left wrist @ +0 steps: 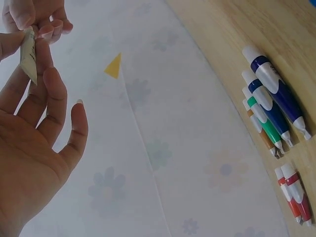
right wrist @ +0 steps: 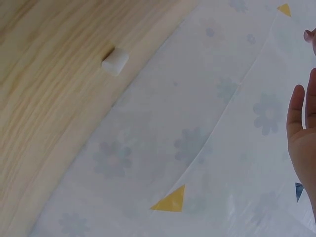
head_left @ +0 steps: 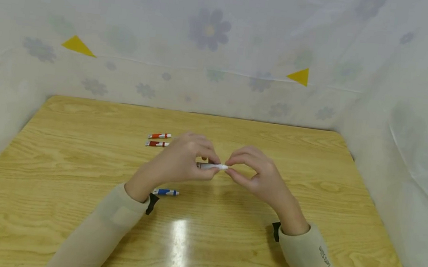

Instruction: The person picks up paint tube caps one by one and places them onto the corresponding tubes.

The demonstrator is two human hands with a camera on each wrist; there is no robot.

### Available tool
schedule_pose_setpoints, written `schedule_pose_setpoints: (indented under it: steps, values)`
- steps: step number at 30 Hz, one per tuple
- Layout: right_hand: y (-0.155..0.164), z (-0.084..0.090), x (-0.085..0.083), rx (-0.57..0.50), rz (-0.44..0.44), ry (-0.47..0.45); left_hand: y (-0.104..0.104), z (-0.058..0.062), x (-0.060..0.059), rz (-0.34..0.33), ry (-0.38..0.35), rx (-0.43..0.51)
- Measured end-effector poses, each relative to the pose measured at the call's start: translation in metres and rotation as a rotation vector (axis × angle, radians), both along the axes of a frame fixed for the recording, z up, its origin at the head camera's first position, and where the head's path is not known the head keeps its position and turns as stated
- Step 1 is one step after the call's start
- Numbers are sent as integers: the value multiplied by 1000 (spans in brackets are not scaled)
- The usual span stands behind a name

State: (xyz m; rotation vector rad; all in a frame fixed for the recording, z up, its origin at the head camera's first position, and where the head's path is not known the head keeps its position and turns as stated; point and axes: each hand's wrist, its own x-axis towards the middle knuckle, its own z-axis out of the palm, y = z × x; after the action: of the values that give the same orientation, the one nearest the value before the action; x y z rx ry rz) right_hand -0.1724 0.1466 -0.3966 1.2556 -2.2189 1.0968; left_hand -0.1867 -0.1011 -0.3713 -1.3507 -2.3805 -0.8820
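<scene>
Head view — both hands [head_left: 178, 162] [head_left: 258, 177] pinch pen [head_left: 213, 166]

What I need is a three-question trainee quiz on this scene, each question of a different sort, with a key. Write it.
1. True or false: the left hand and the right hand both pinch the white marker above the table.
2. Multiple choice: the paired markers lying beyond the left hand are mainly A green, B red, C yellow.
3. Fill in: the lone marker beside the left wrist is white and ___.
Key: 1 true; 2 B; 3 blue.
</scene>
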Motion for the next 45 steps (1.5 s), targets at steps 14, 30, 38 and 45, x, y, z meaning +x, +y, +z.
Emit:
schedule_pose_setpoints:
  steps: [14, 30, 38, 45]
  values:
    - [2, 0, 1, 18, -45, -28, 2, 3, 0, 11, 9, -14]
    - [1, 1, 0, -4, 4, 17, 1, 3, -1, 4, 17, -3]
    - [0, 2, 1, 17, -15, 5, 2, 4, 1, 5, 15, -7]
    - [0, 1, 1, 10, -17, 14, 1, 4, 1, 7, -7, -12]
